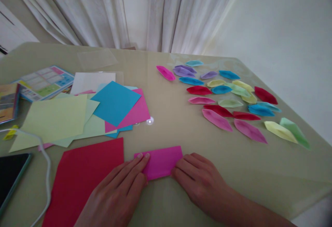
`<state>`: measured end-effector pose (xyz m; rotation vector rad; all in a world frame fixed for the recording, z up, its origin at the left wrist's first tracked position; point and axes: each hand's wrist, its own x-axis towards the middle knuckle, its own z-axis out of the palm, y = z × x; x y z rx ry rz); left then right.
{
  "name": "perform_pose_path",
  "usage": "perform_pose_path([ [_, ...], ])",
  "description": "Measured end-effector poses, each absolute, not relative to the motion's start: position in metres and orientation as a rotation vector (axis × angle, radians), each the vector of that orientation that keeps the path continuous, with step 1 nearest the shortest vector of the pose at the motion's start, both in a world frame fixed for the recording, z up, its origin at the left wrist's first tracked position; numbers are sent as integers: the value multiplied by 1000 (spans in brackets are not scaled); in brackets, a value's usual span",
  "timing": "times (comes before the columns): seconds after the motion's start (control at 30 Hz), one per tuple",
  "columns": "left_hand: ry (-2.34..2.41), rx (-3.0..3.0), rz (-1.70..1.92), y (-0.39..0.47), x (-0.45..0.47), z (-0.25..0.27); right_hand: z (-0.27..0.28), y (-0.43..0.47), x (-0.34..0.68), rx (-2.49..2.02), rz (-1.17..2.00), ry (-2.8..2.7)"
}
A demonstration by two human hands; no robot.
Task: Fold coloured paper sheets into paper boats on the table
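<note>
A folded magenta sheet of paper (pixel 162 163) lies on the table in front of me as a narrow rectangle. My left hand (pixel 121 182) holds its left end, fingertips laid on top and thumb by the lower edge. At the right end, my right hand (pixel 199 178) has its fingers curled and pressed together on the paper's edge; its thumb is mostly hidden. Under my left wrist is a large red sheet of paper (pixel 90 171). Across the right side of the table lie many small folded paper boats, among them a pink boat (pixel 250 130) and a red boat (pixel 246 116).
Loose sheets are piled on the left, with a blue sheet (pixel 116 103) on top and a pale yellow sheet (pixel 54 118) nearby. A white cable (pixel 48 171) runs beside a dark tablet or phone (pixel 11 175). Printed booklets (pixel 46 81) lie behind. Curtains (pixel 90 12) hang beyond the table.
</note>
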<state>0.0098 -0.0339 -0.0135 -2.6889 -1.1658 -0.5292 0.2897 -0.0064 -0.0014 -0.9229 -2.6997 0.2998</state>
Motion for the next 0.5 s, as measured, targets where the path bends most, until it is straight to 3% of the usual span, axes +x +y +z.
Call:
perform_pose_path([
  [0.37,-1225,-2783,-616,-32,6,-14,10,-2,302,-963,286,-2728],
  [0.5,-1490,-2797,-637,-33,-14,-16,16,10,308,-1010,273,-2616],
])
